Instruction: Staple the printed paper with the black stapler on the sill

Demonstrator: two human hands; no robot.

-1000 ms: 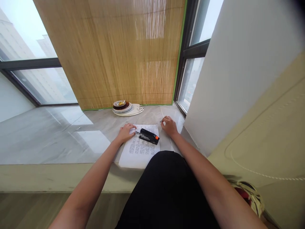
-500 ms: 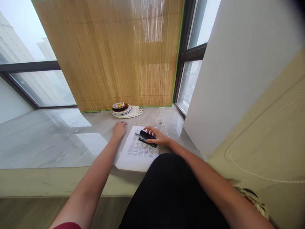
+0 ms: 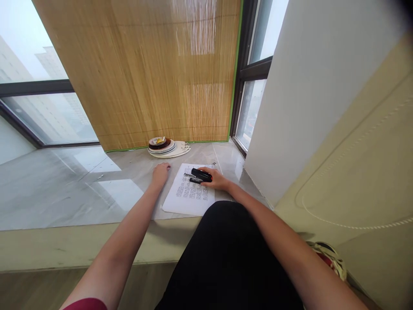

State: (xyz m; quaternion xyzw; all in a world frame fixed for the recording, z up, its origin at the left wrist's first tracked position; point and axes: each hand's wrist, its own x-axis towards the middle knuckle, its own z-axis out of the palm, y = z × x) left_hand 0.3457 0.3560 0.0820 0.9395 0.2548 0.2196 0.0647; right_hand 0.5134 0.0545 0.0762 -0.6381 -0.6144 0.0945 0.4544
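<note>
A black stapler (image 3: 201,175) is in my right hand (image 3: 217,179), with the thumb on its near side and the fingers round its far side. Its top arm is swung away from its base, and a metal strip sticks out between them to the left. It is over a printed sheet of paper (image 3: 180,204) on the marble sill. To the left of the paper, my left hand (image 3: 160,173) rests on the sill with its fingers curled in. Whatever those fingers may hold is hidden.
Behind the hands, a stack of small plates (image 3: 163,148) sits on an oval white dish (image 3: 183,149) by the bamboo blind (image 3: 155,86). Tiny dark bits (image 3: 214,163) lie near the paper's far right corner. A white wall (image 3: 277,129) bounds the right side. My black-clad knee (image 3: 229,241) is in front.
My right hand has wrapped more closely round the stapler and turned it more level. The left hand's fingers look more curled. The whole view has shifted slightly.
</note>
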